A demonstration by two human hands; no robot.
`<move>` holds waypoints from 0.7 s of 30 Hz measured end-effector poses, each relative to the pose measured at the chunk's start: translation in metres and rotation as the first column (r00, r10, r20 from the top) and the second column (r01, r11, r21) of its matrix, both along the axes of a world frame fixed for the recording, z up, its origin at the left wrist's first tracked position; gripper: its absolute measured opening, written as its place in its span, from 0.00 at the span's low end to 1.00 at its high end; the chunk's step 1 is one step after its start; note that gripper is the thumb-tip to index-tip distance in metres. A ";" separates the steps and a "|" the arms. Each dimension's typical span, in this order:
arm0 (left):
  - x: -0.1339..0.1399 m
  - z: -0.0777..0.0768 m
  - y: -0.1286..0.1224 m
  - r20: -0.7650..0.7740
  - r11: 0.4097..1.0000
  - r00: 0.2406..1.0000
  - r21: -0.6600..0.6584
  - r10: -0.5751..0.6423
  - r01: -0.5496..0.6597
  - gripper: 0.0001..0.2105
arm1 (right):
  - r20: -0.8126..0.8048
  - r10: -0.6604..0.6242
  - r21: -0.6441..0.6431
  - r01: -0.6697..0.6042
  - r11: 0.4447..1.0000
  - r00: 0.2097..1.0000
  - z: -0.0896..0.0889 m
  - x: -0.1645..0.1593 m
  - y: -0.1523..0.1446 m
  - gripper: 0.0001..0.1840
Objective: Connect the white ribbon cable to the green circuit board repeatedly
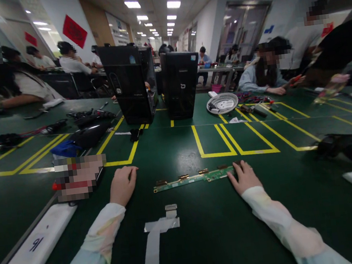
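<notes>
A long, narrow green circuit board (194,178) lies across the dark green table, with copper-coloured flex tabs along its far edge. My right hand (245,177) grips its right end, thumb on the near side and fingers over the far side. Left of the board and apart from it, my left hand (123,185) rests on the table with its fingers curled in and nothing visible in them. A flat white ribbon cable (153,246) with a connector at its far end lies in front of me, between my forearms.
Two black computer towers (130,84) stand at the table's middle. Beyond the board is a white basket (223,102). White devices (33,248) lie at both sides. Cables (2,141) and a blue-and-black item (65,148) are at left. Yellow tape marks the table; people sit around it.
</notes>
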State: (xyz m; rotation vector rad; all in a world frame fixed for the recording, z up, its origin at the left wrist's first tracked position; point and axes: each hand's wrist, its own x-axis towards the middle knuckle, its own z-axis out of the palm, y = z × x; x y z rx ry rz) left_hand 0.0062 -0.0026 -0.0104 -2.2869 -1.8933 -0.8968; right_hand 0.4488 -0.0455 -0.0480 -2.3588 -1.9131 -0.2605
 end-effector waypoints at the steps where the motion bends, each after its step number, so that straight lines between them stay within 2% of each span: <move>1: 0.000 0.000 0.000 -0.010 1.000 1.000 0.030 -0.009 0.009 0.17 | 0.015 0.009 -0.032 -0.009 0.999 1.000 0.004 -0.015 0.002 0.34; 7: -0.002 0.001 0.002 -0.027 0.990 0.999 0.134 -0.034 0.037 0.14 | 0.010 0.044 -0.155 -0.042 0.987 0.999 0.018 -0.073 -0.002 0.40; 11: -0.002 -0.002 0.003 0.059 0.981 0.996 0.185 -0.069 0.058 0.13 | 0.004 0.093 -0.093 -0.092 0.991 0.996 0.018 -0.088 -0.011 0.42; 14: -0.001 -0.003 0.003 0.156 0.978 0.983 0.196 -0.102 0.071 0.15 | 0.021 0.088 0.025 -0.089 0.996 0.996 0.018 -0.081 -0.012 0.42; 17: 0.000 -0.003 0.004 0.244 0.981 0.963 0.180 -0.114 0.071 0.11 | 0.036 0.135 0.128 -0.139 0.982 0.990 0.017 -0.058 -0.011 0.36; 19: -0.001 -0.004 0.004 0.306 0.985 0.943 0.149 -0.132 0.089 0.09 | 0.033 0.283 0.164 -0.284 0.945 0.959 0.015 -0.040 -0.012 0.31; 21: 0.000 -0.005 0.004 0.369 0.987 0.917 0.108 -0.152 0.120 0.09 | 0.010 0.489 0.161 -0.484 0.860 0.872 0.011 -0.024 -0.014 0.27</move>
